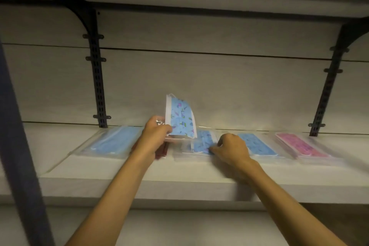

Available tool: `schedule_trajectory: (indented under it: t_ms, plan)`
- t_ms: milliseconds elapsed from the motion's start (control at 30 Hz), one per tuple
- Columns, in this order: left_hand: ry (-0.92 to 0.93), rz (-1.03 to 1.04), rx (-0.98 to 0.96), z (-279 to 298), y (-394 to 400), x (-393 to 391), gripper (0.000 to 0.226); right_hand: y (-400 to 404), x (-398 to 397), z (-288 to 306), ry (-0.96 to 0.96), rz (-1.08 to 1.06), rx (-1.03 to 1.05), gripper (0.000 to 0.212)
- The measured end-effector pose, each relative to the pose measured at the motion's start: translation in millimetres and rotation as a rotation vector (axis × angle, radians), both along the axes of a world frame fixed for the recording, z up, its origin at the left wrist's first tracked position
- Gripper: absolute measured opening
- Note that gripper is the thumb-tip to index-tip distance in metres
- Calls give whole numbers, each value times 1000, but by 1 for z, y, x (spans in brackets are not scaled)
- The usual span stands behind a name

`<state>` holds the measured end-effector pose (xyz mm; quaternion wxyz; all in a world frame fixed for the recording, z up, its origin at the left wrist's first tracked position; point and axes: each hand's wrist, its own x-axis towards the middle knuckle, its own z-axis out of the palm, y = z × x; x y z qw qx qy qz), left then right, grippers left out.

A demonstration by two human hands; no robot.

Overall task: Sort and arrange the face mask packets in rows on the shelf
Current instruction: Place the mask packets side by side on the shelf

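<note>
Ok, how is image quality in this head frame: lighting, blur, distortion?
Head view: dim, warm light; wide-angle bowing bends the white shelf edge; the pink mask packet at right is smeared by blur; glare glints on the clear wrapper by the left hand, which holds the upright patterned blue mask packet; the right hand is fairly sharp.

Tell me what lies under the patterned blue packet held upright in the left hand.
Under the upright packet, held by the left hand, a dark red packet lies on the shelf; the hand hides most of it.
</note>
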<state>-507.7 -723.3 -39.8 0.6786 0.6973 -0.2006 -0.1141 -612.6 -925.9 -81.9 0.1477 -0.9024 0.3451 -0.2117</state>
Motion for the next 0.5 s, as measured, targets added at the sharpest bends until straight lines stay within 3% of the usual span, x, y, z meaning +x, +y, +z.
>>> schedule_trajectory:
  t_ms: [133, 333, 433, 500]
  plan:
    - [-15, -54, 115, -3, -27, -5, 22, -8, -6, 3, -65, 58, 41, 21]
    - [-115, -107, 336, -17, -58, 0, 24, -19, -15, 4, -133, 122, -8, 25]
    - [-273, -68, 500, -20, -63, -3, 26, -19, -19, 2, -131, 144, -4, 23]
    - [-522, 20, 751, -22, -63, -7, 48, -18, -22, 2, -113, 162, 0, 23]
